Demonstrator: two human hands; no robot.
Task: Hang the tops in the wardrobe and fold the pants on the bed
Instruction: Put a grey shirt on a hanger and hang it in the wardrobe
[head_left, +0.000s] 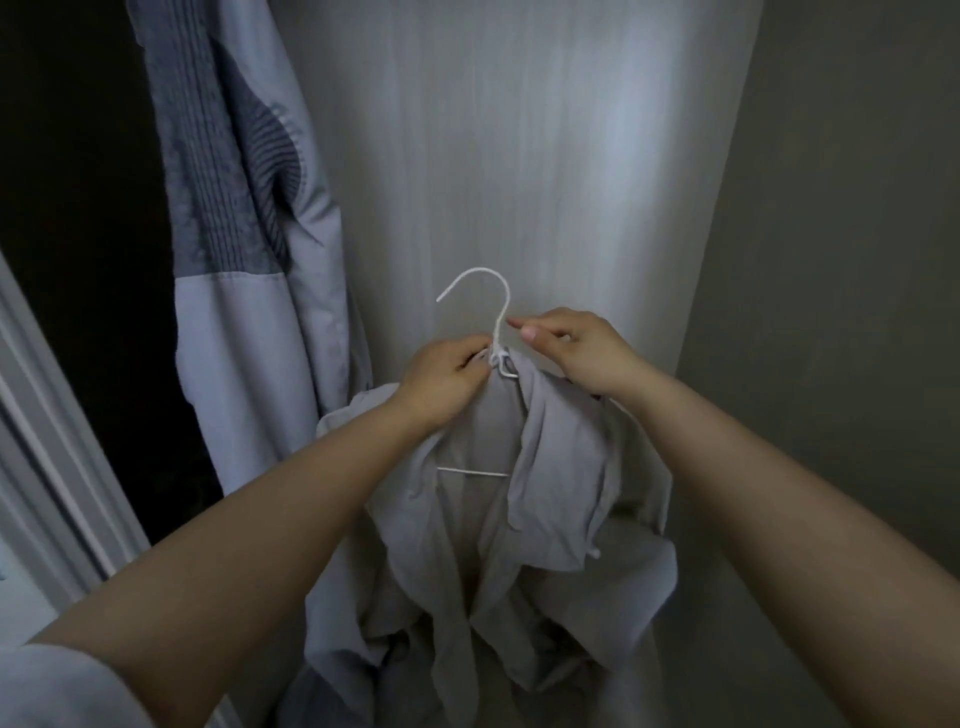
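**Grey top on a white hanger, mid-frame**

Grey top hangs crumpled on a white wire hanger at centre frame. The left hand pinches collar fabric at the hanger's neck; the right hand curls on the opposite shoulder. A patterned blue-grey garment hangs upper left.

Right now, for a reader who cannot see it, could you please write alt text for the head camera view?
Two bare hands hold a grey top on a white hanger before a pale panel: the left hand grips the collar at the hanger's neck, the right hand pinches near the hook. A blue-grey patterned garment hangs at left beside a dark opening.
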